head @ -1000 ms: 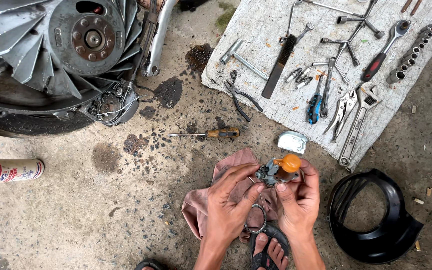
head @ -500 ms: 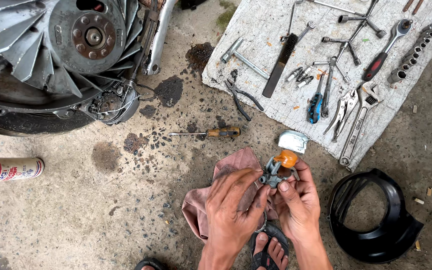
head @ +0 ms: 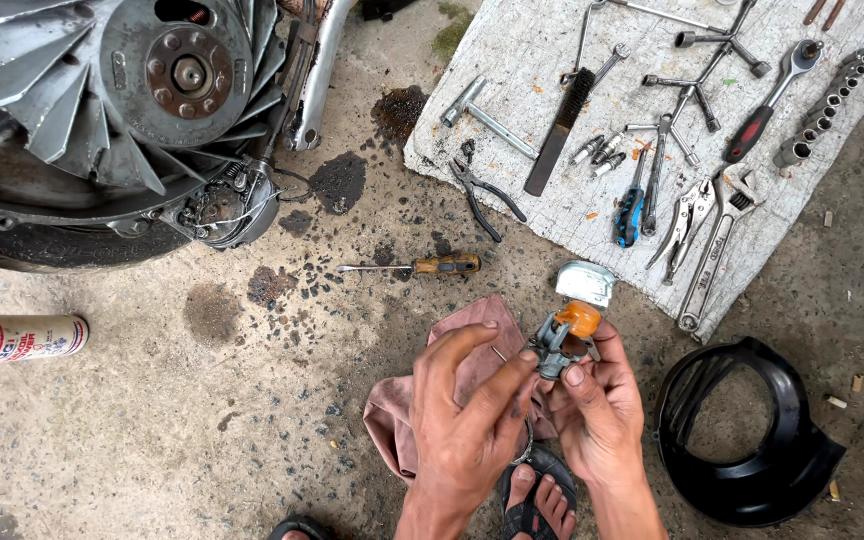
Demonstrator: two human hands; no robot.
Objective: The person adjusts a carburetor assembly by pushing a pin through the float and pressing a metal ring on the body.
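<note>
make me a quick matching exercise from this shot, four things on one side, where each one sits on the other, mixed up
Things:
1. small grey part with orange piece
2. screwdriver
3. black fan cover
4. spray can

Places:
A. far left on the concrete
B. held in both hands
C. bottom right on the floor
D. on the concrete above the pink rag

Pairs: 1-B, 2-D, 3-C, 4-A

Dull grey metal part [head: 558, 347] with glossy orange plastic cap [head: 583, 318]; soft matt pink cloth [head: 404, 410]; rough stained concrete floor [head: 202, 420].
</note>
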